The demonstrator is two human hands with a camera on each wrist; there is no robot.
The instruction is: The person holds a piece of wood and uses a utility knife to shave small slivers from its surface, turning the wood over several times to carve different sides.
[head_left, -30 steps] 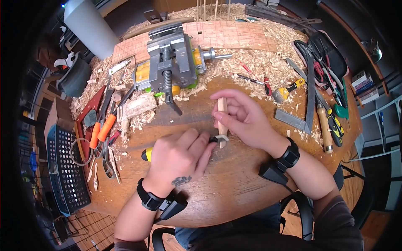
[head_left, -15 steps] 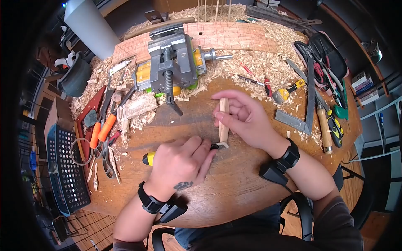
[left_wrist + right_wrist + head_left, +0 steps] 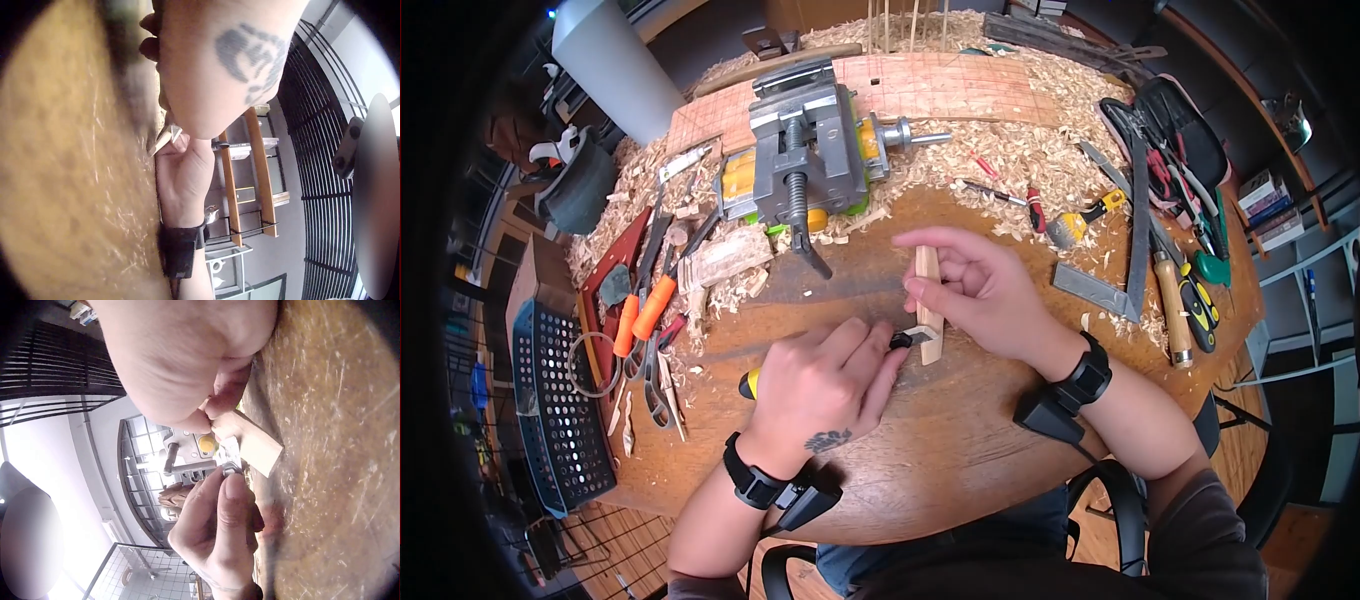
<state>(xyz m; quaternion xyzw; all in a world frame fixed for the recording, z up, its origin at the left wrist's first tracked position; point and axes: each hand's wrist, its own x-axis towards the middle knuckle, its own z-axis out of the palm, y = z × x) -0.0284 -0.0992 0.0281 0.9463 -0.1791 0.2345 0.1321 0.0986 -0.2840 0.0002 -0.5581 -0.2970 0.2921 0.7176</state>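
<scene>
In the head view my right hand (image 3: 985, 290) pinches a small pale wooden stick (image 3: 928, 263) between thumb and fingers, its lower end tilted down toward the table. My left hand (image 3: 825, 380) grips a knife (image 3: 749, 384) with a yellow and black handle, mostly hidden in the fist. The knife's short metal blade (image 3: 919, 334) lies across the stick near its lower end. From the right wrist, the shiny blade (image 3: 230, 450) shows against the side of the flat-ended stick (image 3: 255, 445), left thumb and finger close behind it. The left wrist view catches the stick (image 3: 161, 140) partly behind the left hand.
A metal vise (image 3: 805, 150) stands beyond the hands among wood shavings (image 3: 1010, 150). Orange-handled tools (image 3: 654, 308) and a perforated basket (image 3: 565, 400) are at left. A square (image 3: 1095, 290), a wooden-handled chisel (image 3: 1173, 305) and pliers lie at right.
The blade first slid to the stick's lower tip and off it. It is now back across the stick, slightly higher, and the stick has shifted a little down and left.
</scene>
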